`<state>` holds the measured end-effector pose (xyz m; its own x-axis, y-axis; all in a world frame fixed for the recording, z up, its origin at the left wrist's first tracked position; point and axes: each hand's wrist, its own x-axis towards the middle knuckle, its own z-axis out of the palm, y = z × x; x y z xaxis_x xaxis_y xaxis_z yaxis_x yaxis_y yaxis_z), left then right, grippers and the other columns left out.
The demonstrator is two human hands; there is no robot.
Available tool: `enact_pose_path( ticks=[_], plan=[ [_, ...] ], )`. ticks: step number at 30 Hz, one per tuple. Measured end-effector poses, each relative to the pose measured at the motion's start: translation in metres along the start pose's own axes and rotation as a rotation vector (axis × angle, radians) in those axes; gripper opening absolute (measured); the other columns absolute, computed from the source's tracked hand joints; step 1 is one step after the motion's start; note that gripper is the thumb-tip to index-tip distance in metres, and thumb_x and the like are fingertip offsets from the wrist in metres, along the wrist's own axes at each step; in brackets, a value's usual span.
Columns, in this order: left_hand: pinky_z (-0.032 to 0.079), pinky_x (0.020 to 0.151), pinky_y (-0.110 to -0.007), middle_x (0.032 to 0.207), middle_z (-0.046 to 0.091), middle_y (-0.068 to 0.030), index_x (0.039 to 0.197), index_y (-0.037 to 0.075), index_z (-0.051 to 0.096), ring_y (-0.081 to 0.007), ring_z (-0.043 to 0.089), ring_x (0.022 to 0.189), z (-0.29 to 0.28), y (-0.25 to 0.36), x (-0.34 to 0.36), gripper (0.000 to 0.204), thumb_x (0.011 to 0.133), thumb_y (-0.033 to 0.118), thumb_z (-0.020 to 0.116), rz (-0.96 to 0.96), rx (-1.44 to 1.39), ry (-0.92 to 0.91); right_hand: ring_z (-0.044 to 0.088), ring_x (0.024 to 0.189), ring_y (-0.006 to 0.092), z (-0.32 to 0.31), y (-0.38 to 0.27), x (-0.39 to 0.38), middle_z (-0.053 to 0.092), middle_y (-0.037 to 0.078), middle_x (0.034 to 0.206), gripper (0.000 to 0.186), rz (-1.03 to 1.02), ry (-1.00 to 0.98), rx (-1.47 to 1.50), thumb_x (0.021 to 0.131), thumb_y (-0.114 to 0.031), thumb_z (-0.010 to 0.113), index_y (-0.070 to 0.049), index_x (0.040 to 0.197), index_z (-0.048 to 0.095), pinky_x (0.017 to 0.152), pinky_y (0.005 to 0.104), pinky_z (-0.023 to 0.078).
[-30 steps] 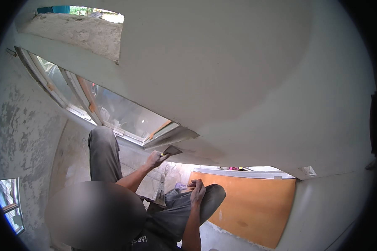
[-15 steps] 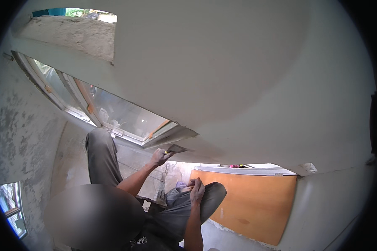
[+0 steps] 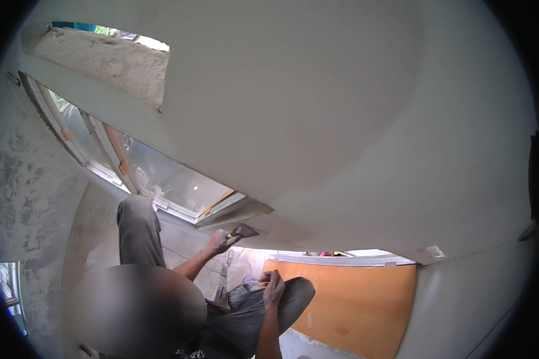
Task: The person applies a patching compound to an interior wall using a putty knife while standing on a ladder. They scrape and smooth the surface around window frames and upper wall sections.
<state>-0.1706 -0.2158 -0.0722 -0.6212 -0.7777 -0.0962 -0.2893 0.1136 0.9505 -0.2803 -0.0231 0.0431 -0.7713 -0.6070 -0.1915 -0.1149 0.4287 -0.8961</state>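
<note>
My left hand [image 3: 219, 242] is closed on a yellow-handled putty knife [image 3: 245, 233], its wide blade against or very near the pale plastered wall [image 3: 305, 119], below the lower corner of a framed window [image 3: 161, 179]. My right hand [image 3: 273, 290] is curled above my bent right leg in grey trousers [image 3: 296, 299], fingers drawn together; what they hold, if anything, is hidden. A greyish flat tool or board [image 3: 220, 302] lies partly hidden between my legs. A blurred oval hides the lower left of the view.
An orange panel [image 3: 353, 305] stands below the wall on the right. An upper opening has a rough ledge [image 3: 102, 69]. A mottled grey wall [image 3: 24, 179] with a small window [image 3: 9, 284] is at the left. My left knee [image 3: 138, 221] is raised near the window.
The view has shifted, so the wall's lower edge and orange panel appear lower. My left hand and knife appear slightly lower and further left, with the grip unchanged.
</note>
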Motion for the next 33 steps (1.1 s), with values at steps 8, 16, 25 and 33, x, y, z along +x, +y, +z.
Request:
enact_pose_path(
  ticks=[8,16,25,33],
  plan=[
    [0.034,0.044,-0.042,0.049,0.046,-0.0186,0.057,-0.001,0.053,-0.03,0.044,0.041,-0.012,-0.006,0.009,0.05,0.08,0.043,0.057,-0.022,0.082,-0.036,0.054,0.054,0.0109,-0.003,0.002,0.006,0.057,0.005,0.059,0.04,-0.018,-0.019,-0.044,0.095,-0.03,0.037,0.002,0.082,0.057,0.051,0.0236,0.041],
    [0.034,0.044,-0.041,0.049,0.045,-0.0204,0.059,-0.001,0.056,-0.0321,0.046,0.042,-0.001,-0.023,0.003,0.051,0.08,0.045,0.056,0.033,0.028,0.064,0.055,0.055,0.0118,0.001,0.003,0.003,0.057,0.006,0.059,0.039,-0.022,-0.032,-0.049,0.094,-0.03,0.037,0.002,0.081,0.057,0.049,0.0227,0.042],
    [0.036,0.046,-0.043,0.053,0.048,-0.0226,0.06,-0.001,0.057,-0.0368,0.05,0.047,-0.005,-0.009,0.005,0.054,0.08,0.049,0.054,-0.061,0.095,0.019,0.054,0.052,0.0121,-0.002,0.005,0.003,0.058,0.006,0.06,0.041,-0.039,-0.02,-0.058,0.095,-0.029,0.037,0.002,0.079,0.057,0.05,0.0229,0.041],
    [0.034,0.043,-0.041,0.046,0.042,-0.0195,0.057,-0.004,0.053,-0.0275,0.042,0.038,0.004,-0.012,0.009,0.055,0.08,0.046,0.056,0.064,-0.02,0.145,0.054,0.053,0.0116,0.005,-0.004,0.007,0.057,0.006,0.059,0.041,0.004,-0.036,-0.057,0.094,-0.029,0.037,0.003,0.079,0.057,0.049,0.0232,0.041]
  ],
)
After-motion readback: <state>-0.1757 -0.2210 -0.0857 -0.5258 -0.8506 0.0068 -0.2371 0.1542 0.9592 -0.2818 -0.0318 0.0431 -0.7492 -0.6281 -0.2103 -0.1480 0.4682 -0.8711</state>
